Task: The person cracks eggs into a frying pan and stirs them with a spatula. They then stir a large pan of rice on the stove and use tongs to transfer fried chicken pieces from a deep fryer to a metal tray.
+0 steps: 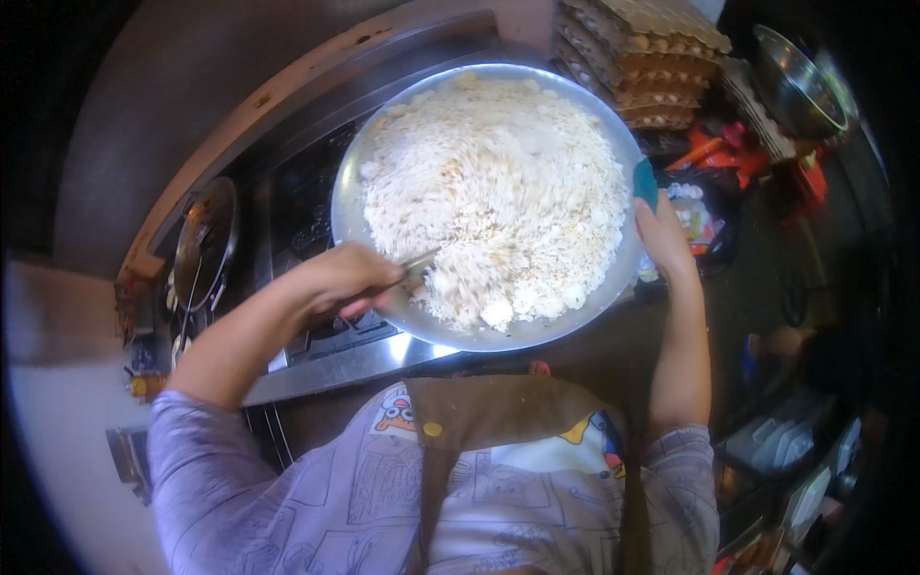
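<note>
A wide, round metal pan point(346, 205) full of white rice point(517, 187) is in front of me, partly over the stove. Parts of the rice are browned, and some sits in white clumps near the close rim. My left hand point(352, 277) grips the handle of a metal utensil point(420, 260) over the pan's near left rim. The head of that utensil is buried in the rice, so its kind cannot be told. At the pan's right rim, my right hand point(660, 233) holds on with a teal cloth point(645, 184) at the fingers.
Stacked egg cartons point(658, 65) stand behind the pan on the right. Farther right is a metal bowl point(801, 83). A second pan point(206, 244) with a long-handled utensil rests on the stove's left part. The steel stove edge point(352, 365) runs close before me.
</note>
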Available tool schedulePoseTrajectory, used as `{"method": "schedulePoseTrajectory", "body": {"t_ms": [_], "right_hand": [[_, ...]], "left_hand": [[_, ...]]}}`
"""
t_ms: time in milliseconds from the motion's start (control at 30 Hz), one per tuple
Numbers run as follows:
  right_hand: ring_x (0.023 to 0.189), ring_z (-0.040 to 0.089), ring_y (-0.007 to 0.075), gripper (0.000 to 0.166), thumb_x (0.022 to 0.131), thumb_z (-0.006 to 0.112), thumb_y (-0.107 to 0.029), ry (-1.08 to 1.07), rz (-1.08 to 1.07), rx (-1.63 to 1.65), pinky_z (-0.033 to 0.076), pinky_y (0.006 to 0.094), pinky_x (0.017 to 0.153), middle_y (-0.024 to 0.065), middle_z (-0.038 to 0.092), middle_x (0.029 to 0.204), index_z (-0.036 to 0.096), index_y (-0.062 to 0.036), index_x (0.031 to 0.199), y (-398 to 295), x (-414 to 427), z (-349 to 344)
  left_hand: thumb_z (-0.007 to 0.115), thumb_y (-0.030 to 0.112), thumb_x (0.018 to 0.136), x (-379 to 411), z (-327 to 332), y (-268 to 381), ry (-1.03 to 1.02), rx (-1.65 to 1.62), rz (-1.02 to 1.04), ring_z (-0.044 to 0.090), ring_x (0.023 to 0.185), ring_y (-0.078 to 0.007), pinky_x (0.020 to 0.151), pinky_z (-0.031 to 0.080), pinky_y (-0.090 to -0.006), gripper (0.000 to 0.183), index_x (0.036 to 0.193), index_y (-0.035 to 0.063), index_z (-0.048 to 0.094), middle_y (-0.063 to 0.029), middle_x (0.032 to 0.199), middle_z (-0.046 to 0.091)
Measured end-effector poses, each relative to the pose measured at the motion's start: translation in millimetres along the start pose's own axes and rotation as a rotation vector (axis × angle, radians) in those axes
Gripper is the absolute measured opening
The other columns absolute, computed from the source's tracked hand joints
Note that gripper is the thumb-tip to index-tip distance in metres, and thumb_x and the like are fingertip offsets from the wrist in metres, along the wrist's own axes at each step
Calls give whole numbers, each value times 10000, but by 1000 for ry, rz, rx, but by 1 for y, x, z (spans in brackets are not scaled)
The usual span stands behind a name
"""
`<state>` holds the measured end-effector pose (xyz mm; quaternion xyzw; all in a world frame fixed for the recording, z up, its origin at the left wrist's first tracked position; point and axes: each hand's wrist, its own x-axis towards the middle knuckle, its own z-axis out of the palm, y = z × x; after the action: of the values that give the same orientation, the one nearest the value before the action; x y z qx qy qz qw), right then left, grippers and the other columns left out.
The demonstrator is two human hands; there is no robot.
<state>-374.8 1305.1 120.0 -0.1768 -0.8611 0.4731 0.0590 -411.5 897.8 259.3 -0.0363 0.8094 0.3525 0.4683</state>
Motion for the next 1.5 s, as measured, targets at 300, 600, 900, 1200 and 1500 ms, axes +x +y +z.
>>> {"method": "schedulePoseTrajectory", "body": {"t_ms": [300, 600, 900, 1200, 1500], "right_hand": [[1021, 529, 186, 476, 955, 472, -352, -100, 113, 313, 399, 315, 911, 116, 570, 1125, 461, 29, 1240, -7, -39, -11], [1012, 530, 478, 530, 922, 457, -389, 340, 163, 246, 402, 466, 882, 347, 550, 1069, 454, 105, 1114, -21, -118, 63], [968, 563, 469, 445, 904, 457, -340, 336, 155, 84, 417, 475, 862, 324, 590, 1008, 487, 63, 1092, -23, -101, 53], [947, 585, 441, 425, 898, 474, -322, 246, 110, 12, 433, 454, 857, 300, 609, 963, 504, 63, 1076, 4, -66, 53], [996, 587, 418, 466, 916, 470, -348, 100, 73, -5, 425, 427, 882, 307, 600, 1041, 494, 71, 1116, 10, -40, 49]], "left_hand": [[587, 186, 917, 1, -32, 48, 63, -146, 157, 466, 439, -64, 346, 380, -201, 245, 1023, -34, 603, -53, 679, 585], [583, 106, 843, -81, -53, 120, 657, 1560, 619, 664, 773, -237, 723, 525, -365, 320, 1152, 148, 651, -70, 910, 681], [561, 115, 865, -121, -38, 92, 810, 1604, 656, 647, 807, -231, 680, 519, -367, 323, 1153, 233, 646, -67, 893, 637], [607, 172, 839, -87, -27, 42, 633, 1622, 429, 644, 850, -273, 744, 510, -406, 317, 1149, 232, 642, -80, 890, 657], [624, 244, 811, -105, -99, -11, 986, 1244, 262, 634, 902, -368, 842, 484, -414, 332, 1067, 36, 661, -210, 960, 657]]}}
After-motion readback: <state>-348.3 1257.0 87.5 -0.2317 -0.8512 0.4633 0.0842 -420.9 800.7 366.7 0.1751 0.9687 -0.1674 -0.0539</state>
